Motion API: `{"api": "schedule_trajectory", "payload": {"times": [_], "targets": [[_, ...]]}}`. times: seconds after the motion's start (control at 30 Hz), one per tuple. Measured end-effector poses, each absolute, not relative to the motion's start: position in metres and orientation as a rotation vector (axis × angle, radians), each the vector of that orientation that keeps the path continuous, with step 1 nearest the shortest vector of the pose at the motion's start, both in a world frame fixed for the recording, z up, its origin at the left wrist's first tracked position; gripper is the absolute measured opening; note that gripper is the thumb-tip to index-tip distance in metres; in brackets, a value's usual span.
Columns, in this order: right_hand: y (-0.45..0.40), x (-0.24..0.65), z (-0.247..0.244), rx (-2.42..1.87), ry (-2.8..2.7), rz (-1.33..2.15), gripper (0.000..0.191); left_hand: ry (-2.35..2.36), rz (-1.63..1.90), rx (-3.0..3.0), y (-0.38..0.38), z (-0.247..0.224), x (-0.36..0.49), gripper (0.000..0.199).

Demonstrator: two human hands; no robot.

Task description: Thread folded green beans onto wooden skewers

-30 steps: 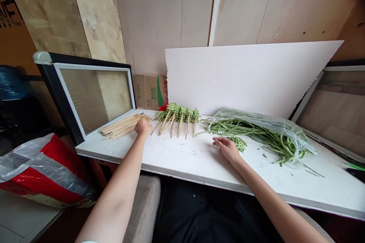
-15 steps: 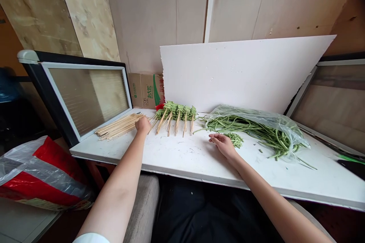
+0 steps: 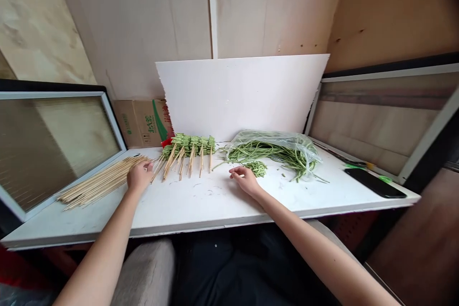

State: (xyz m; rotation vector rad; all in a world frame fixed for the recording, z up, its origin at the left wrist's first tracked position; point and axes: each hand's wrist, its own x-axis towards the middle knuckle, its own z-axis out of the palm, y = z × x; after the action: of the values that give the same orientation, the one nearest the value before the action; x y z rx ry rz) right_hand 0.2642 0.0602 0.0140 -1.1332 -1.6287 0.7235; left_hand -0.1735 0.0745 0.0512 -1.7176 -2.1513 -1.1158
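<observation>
My left hand [image 3: 140, 176] is closed at the right end of a pile of loose bamboo skewers [image 3: 103, 180]. Its fingertips are turned away, so I cannot make out what they grip. My right hand [image 3: 245, 180] hovers low over the table, fingers curled toward the thumb; anything between them is too small to name. Just behind it lies a small heap of cut green bean pieces [image 3: 256, 168]. Between the hands, farther back, skewered bundles of cut green beans [image 3: 190, 143] are stacked, their bare sticks pointing toward me. Long green beans [image 3: 265, 152] spill from a clear plastic bag [image 3: 287, 139].
The white table [image 3: 215, 205] has a glass-panelled frame [image 3: 64, 129] on the left and another panel [image 3: 373, 119] on the right. A white board [image 3: 244, 95] and a cardboard box [image 3: 141, 124] stand at the back. A black phone [image 3: 375, 182] lies near the right edge.
The view has turned right, bringing the phone into sight. My left hand has drawn slightly toward me from the skewer ends. My right hand stays by the cut beans.
</observation>
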Motion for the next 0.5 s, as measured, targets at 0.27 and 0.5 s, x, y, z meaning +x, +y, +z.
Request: {"api": "schedule_trajectory", "payload": {"times": [0.27, 0.5], "targets": [[0.052, 0.262, 0.006, -1.035, -1.670, 0.709, 0.020, -1.124, -1.465, -1.956, -0.027, 0.079, -0.046, 0.013], [0.044, 0.260, 0.011, -0.970, -1.694, 0.687, 0.020, -0.402, -0.900, -2.572, -0.124, 0.021, 0.067, 0.013]]}}
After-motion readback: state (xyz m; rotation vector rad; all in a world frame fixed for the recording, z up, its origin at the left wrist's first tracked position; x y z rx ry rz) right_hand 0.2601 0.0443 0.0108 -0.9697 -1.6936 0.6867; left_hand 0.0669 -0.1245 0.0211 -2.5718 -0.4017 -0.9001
